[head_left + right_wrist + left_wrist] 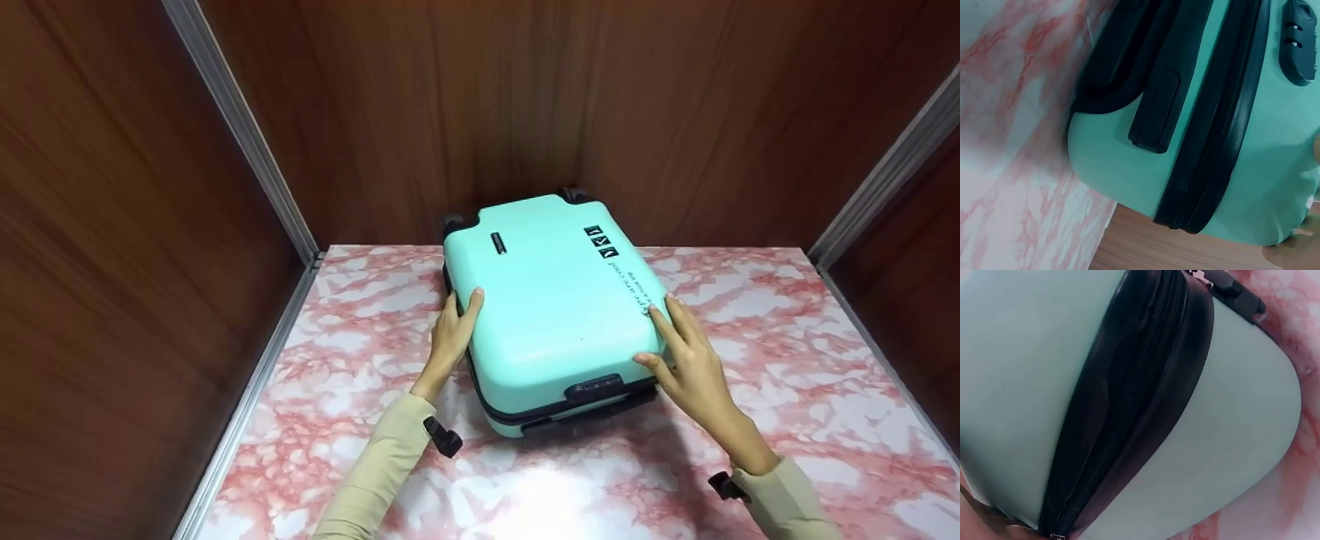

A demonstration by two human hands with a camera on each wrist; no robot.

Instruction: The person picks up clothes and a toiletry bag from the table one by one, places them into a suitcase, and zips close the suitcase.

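A mint-green hard-shell suitcase [547, 300] lies on its broad side on the marbled tabletop [315, 420], wheels towards the back panel. Its black zipper band [1129, 405] runs round the side, and a black combination lock [595, 388] sits on the near end. My left hand [452, 330] touches the left side, thumb extended on the upper edge; its other fingers are partly hidden. At the near right corner, my right hand [694, 367] rests with spread, fairly straight fingers on the shell. Black carry handles [1157, 112] show on the case in the right wrist view.
A brown wood-grain panel [525, 97] stands behind the case. Similar panels rise at left [127, 262] and right [900, 247], with metal strips [247, 127] along the corners. Pink-and-white tabletop extends on both sides of the case and in front of it.
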